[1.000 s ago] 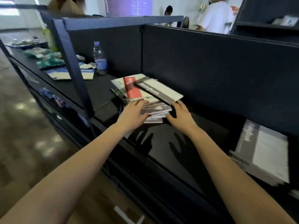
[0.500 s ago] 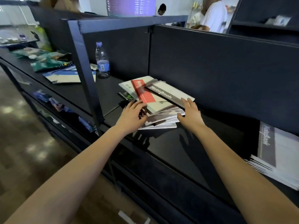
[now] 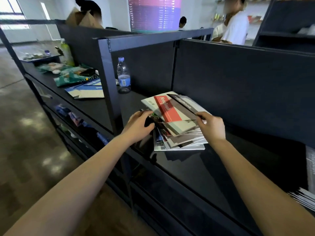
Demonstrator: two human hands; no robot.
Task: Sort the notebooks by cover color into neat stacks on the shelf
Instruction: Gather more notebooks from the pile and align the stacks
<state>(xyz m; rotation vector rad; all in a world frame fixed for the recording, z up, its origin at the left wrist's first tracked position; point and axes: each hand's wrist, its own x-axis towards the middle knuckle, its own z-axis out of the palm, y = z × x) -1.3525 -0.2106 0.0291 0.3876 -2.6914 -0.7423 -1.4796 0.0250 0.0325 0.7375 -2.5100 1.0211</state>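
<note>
Seen from the head camera, a messy pile of notebooks (image 3: 179, 142) is lying on the black shelf (image 3: 196, 167). The left hand (image 3: 139, 123) is curling its fingers round the pile's left edge. The right hand (image 3: 211, 125) is pinching the grey-banded notebook (image 3: 184, 104) on top, holding it tilted over the red-banded notebook (image 3: 167, 109). A water bottle (image 3: 124, 75) is standing far left.

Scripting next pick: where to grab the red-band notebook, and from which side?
Pinch the red-band notebook at its near-left edge, from the left: it lies flat atop the fanned pile, that edge bare, while the grey-band notebook in the right hand covers its right side.
</note>
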